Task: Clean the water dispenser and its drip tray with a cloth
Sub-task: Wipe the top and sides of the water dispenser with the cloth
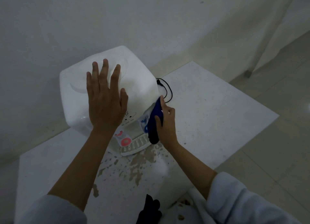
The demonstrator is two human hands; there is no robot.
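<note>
Water dispenser (137,82) cleaning, and the white countertop unit sits toward the back-left of a white bench (209,106), close against the wall. Starting closest to the camera: some dark fabric item (150,208) lies at the near edge of the bench, can't tell what it is, and the bench paint is chipped in brownish patches just in front of the machine. Next up is the slotted drip tray (134,147), poking out at the foot of the dispenser's front. The right hand (165,123) grips a dark blue cloth (155,123), fingers curled round it, pressing it against the front right face beside the blue tap label, with the cloth's tail hanging down to just touch the tray. Looks like the front panel is getting wiped, and the tray probably comes after. The left hand (105,96) lies flat with fingers spread on the top of the unit, holding nothing, most likely to brace it so it doesn't slide while the other hand rubs. Behind, a black cord (167,89) loops on the bench beside the right rear corner.
</note>
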